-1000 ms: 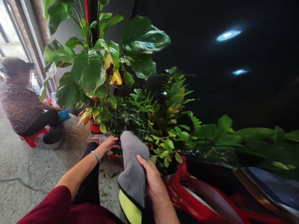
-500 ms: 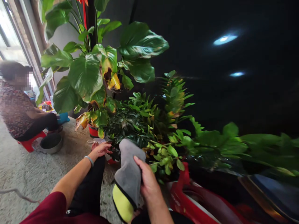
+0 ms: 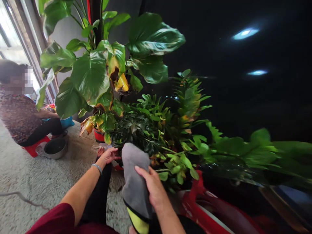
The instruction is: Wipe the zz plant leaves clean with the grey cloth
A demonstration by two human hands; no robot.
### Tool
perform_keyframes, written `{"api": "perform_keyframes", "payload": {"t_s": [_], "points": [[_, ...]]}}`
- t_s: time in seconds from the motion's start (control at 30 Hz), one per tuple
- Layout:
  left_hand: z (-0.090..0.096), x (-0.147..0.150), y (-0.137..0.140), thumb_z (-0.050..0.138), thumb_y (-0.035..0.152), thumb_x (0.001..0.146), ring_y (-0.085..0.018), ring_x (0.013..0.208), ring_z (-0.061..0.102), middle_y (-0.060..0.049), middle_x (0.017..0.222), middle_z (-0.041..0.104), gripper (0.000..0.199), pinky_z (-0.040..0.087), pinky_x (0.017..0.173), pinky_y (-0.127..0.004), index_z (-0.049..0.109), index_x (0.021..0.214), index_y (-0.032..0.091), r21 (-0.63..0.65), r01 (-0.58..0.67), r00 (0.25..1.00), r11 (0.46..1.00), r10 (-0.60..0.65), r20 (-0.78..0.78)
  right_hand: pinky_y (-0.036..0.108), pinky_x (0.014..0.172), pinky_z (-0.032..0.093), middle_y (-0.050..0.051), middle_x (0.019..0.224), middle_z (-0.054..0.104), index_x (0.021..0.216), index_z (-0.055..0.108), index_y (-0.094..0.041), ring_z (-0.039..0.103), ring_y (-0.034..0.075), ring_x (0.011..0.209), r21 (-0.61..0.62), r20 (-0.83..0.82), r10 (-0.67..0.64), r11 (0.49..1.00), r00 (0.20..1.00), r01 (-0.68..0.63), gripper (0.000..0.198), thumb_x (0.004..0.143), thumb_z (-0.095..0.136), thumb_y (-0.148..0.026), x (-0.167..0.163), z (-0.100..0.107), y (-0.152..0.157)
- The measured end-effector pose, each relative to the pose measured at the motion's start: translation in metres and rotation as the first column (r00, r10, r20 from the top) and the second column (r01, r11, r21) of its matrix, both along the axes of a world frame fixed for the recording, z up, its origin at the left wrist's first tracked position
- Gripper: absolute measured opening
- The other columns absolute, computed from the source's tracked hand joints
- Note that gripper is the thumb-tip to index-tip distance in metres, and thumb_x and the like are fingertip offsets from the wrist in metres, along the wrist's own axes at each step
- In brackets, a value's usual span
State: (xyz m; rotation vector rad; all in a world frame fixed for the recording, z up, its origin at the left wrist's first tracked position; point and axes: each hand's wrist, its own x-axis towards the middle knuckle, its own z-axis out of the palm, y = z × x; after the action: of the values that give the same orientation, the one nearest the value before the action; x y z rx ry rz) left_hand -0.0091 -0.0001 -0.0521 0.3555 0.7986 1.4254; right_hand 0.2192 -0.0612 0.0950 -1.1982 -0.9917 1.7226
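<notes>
My right hand (image 3: 153,188) grips a grey microfibre cloth (image 3: 135,172) with a black edge and a yellow-green underside; the thumb lies on top. The cloth hangs in front of a low dark-leaved plant (image 3: 133,126). At that plant's left edge is my left hand (image 3: 110,156), its fingers stretched out and apart; whether the fingertips touch leaves I cannot tell. A grey bracelet (image 3: 97,169) circles the left wrist. Above stands a tall broad-leaved plant (image 3: 90,74) in a red pot (image 3: 99,136), with some yellow and brown lower leaves.
A person (image 3: 19,110) sits at the left on a red stool (image 3: 36,148), a dark basin (image 3: 55,148) beside them. More leafy plants (image 3: 177,162) spread to the right. A red glossy object (image 3: 202,204) fills the lower right, and a cable (image 3: 21,196) crosses the concrete floor.
The view has shifted slightly. My right hand has tilted the cloth, so less of its yellow-green side shows. My left hand stays by the dark-leaved plant.
</notes>
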Motion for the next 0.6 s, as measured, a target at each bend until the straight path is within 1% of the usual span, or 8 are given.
{"api": "perform_keyframes", "payload": {"t_s": [0.1,0.17,0.2,0.27,0.37,0.43,0.5,0.6], "points": [[0.004,-0.002,-0.007,0.072,0.018,0.07,-0.02,0.079,0.064,-0.006,0.085,0.071,0.016,0.047,0.083,-0.039,0.066,0.085,0.016,0.007,-0.01,1.0,1.0,0.01,-0.007,0.034,0.065,0.055,0.004,0.076,0.076,0.085,0.072,-0.019,0.069,0.025,0.07,0.131,-0.112,-0.168,0.975,0.979,0.182,0.042,0.05,0.084,-0.037,0.006,0.031,0.03],[0.006,-0.003,-0.011,0.073,0.019,0.07,-0.021,0.08,0.065,-0.006,0.085,0.071,0.017,0.046,0.083,-0.038,0.066,0.086,0.016,0.02,0.006,1.0,1.0,-0.005,-0.017,0.034,0.068,0.055,0.002,0.076,0.076,0.084,0.071,-0.019,0.068,0.024,0.072,0.139,-0.187,-0.25,0.951,0.95,0.278,0.04,0.048,0.084,-0.035,0.0,0.038,0.054],[0.007,-0.003,-0.012,0.073,0.02,0.07,-0.021,0.081,0.065,-0.006,0.085,0.07,0.018,0.046,0.083,-0.038,0.066,0.085,0.016,0.027,0.016,1.0,1.0,-0.015,-0.021,0.035,0.068,0.055,0.002,0.073,0.075,0.081,0.071,-0.019,0.068,0.024,0.072,0.103,-0.194,-0.265,0.952,0.945,0.289,0.039,0.047,0.083,-0.035,-0.005,0.035,0.061],[0.007,-0.003,-0.015,0.075,0.021,0.069,-0.022,0.08,0.065,-0.006,0.083,0.07,0.018,0.046,0.082,-0.039,0.065,0.084,0.016,0.037,0.024,0.999,0.999,-0.023,-0.028,0.035,0.066,0.054,0.002,0.064,0.072,0.074,0.07,-0.018,0.068,0.025,0.07,-0.005,-0.145,-0.241,0.97,0.96,0.243,0.034,0.046,0.082,-0.035,-0.015,0.016,0.06],[0.006,-0.004,-0.015,0.075,0.024,0.071,-0.022,0.082,0.065,-0.006,0.088,0.07,0.02,0.046,0.08,-0.038,0.065,0.087,0.017,0.038,0.024,0.999,0.999,-0.022,-0.033,0.036,0.063,0.054,0.004,0.061,0.071,0.07,0.071,-0.017,0.069,0.028,0.069,-0.084,-0.047,-0.12,0.99,0.992,0.116,0.033,0.047,0.082,-0.038,-0.019,-0.019,0.026],[0.005,-0.004,-0.013,0.074,0.026,0.072,-0.022,0.082,0.065,-0.006,0.091,0.07,0.022,0.047,0.079,-0.037,0.064,0.091,0.018,0.041,0.011,1.0,0.999,-0.011,-0.017,0.035,0.064,0.054,0.005,0.066,0.073,0.074,0.073,-0.016,0.069,0.028,0.07,-0.063,-0.004,-0.051,0.997,0.999,0.05,0.036,0.049,0.083,-0.04,-0.012,-0.026,0.001],[0.003,-0.004,-0.011,0.074,0.026,0.072,-0.022,0.08,0.065,-0.005,0.09,0.069,0.023,0.047,0.077,-0.037,0.064,0.092,0.019,0.038,-0.003,1.0,0.999,0.003,0.008,0.035,0.065,0.055,0.005,0.07,0.074,0.079,0.074,-0.016,0.07,0.027,0.07,-0.022,0.008,-0.039,0.999,0.999,0.039,0.04,0.049,0.084,-0.041,-0.005,-0.013,-0.007],[0.0,-0.002,-0.006,0.073,0.025,0.073,-0.022,0.08,0.066,-0.005,0.086,0.068,0.023,0.048,0.077,-0.037,0.063,0.093,0.018,0.013,-0.013,1.0,1.0,0.012,0.015,0.035,0.068,0.055,0.005,0.074,0.075,0.083,0.074,-0.017,0.07,0.026,0.072,0.099,-0.085,-0.149,0.983,0.985,0.157,0.042,0.049,0.084,-0.04,-0.004,0.025,0.015]]}}
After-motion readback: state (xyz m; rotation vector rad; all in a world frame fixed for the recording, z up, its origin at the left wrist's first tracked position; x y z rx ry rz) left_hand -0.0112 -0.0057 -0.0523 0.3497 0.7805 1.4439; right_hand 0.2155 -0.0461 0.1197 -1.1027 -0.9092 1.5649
